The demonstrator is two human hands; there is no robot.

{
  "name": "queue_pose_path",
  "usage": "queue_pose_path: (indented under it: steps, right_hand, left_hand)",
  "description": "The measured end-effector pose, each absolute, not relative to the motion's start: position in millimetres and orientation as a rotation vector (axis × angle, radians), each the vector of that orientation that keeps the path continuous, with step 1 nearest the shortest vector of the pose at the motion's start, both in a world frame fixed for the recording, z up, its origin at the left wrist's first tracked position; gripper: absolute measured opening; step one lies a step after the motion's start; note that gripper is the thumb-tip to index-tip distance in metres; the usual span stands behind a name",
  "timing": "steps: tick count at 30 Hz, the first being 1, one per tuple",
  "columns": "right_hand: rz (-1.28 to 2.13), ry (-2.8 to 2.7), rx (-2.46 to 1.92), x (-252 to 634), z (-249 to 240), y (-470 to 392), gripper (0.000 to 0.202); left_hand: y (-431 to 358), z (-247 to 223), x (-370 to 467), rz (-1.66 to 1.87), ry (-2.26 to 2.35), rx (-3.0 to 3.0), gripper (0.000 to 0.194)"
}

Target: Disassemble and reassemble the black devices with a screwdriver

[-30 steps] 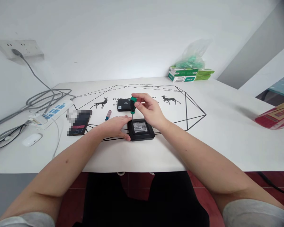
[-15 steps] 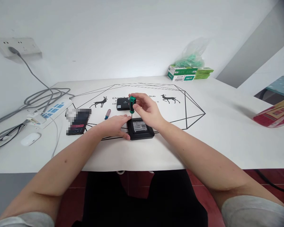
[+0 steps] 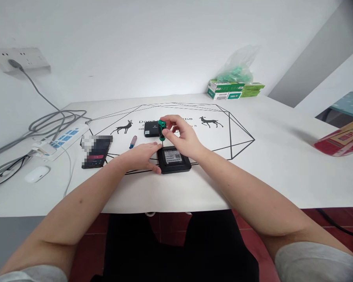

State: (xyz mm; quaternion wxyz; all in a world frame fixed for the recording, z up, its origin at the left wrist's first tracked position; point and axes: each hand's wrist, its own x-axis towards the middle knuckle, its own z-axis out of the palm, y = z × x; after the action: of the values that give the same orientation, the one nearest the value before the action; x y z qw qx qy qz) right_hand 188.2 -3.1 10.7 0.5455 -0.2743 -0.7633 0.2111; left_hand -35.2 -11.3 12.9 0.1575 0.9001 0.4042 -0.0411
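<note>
A black square device (image 3: 176,168) with a white label lies on the table. My right hand (image 3: 182,137) grips a green and black screwdriver (image 3: 162,129), held upright with its tip at the device's back left corner. Beside the device's left edge rests my left hand (image 3: 144,156), its thumb and fingers spread apart and touching the device. Behind the screwdriver lies a second black case (image 3: 151,128), partly hidden. A small screwdriver (image 3: 133,141) with a clear handle and blue end is left of that case.
At left are a phone (image 3: 98,152), a white mouse (image 3: 37,174), a power strip (image 3: 67,139) and coiled grey cables. Green and white boxes (image 3: 226,87) with a plastic bag stand at the back right. A red package (image 3: 341,141) is at the right edge.
The screwdriver's handle has turned a little in my right hand, and its tip remains at the same corner. My left hand has stayed in place beside the device.
</note>
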Motion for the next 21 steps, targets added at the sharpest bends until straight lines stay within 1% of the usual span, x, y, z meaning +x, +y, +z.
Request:
queue_pose_path:
  steps: [5,11,17,21]
  right_hand:
    - [0.501,-1.765,-0.636,188.2,5.9,1.0,0.027]
    - [0.752,-1.712,-0.564,185.2,2.4,-1.1,0.028]
    - [0.668,-1.725,-0.600,185.8,3.0,-2.1,0.032]
    - [0.603,-1.746,-0.647,187.4,6.3,-3.5,0.034]
  left_hand:
    - [-10.3,10.6,-36.1,-0.151,1.184,2.577,0.112]
    - [-12.4,13.1,-35.5,-0.133,1.178,2.568,0.110]
    - [-13.0,15.0,-34.8,-0.120,1.164,2.556,0.106]
    - [-13.2,14.8,-34.8,-0.115,1.163,2.550,0.108]
